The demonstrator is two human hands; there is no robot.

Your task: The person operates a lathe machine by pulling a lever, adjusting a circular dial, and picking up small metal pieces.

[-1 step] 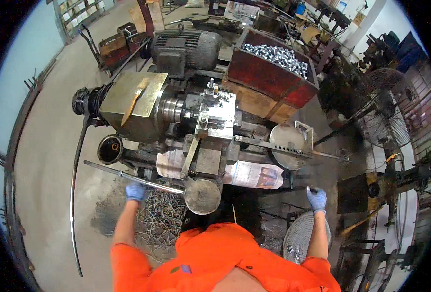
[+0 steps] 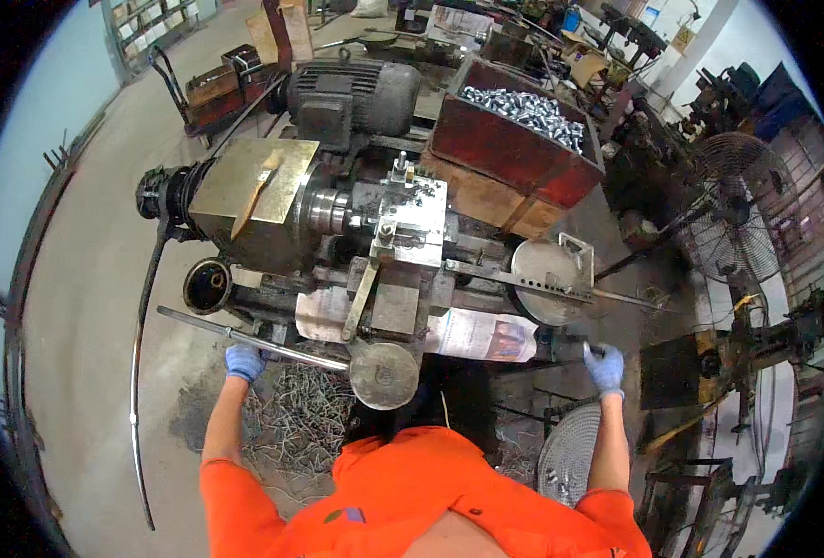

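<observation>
My left hand (image 2: pixel 244 361), in a blue glove, is at the front left of a lathe-like machine (image 2: pixel 398 302), below a long metal lever bar (image 2: pixel 272 348). Its fingers curl in at the machine's dark edge, and what they grip is hidden. At the machine's right end is my right hand (image 2: pixel 605 370), also gloved in blue. Thumb and fingers bend round something dark that I cannot make out. Between the hands, a round metal disc (image 2: pixel 384 376) sits at the bar's end. A bright metal tool block (image 2: pixel 419 223) faces the spindle chuck (image 2: pixel 326 210).
A wood-handled brush (image 2: pixel 255 197) lies on the headstock cover. Behind stands a red bin (image 2: pixel 514 153) of small shiny metal parts (image 2: pixel 528 113). Metal shavings (image 2: pixel 305 418) cover the floor at left; a grey perforated basket (image 2: pixel 565 451) is by my right forearm. A fan (image 2: pixel 733 205) stands right.
My left hand has shifted slightly left and up. The right hand has risen a little toward the machine's right end, where a dark blurred shape now shows.
</observation>
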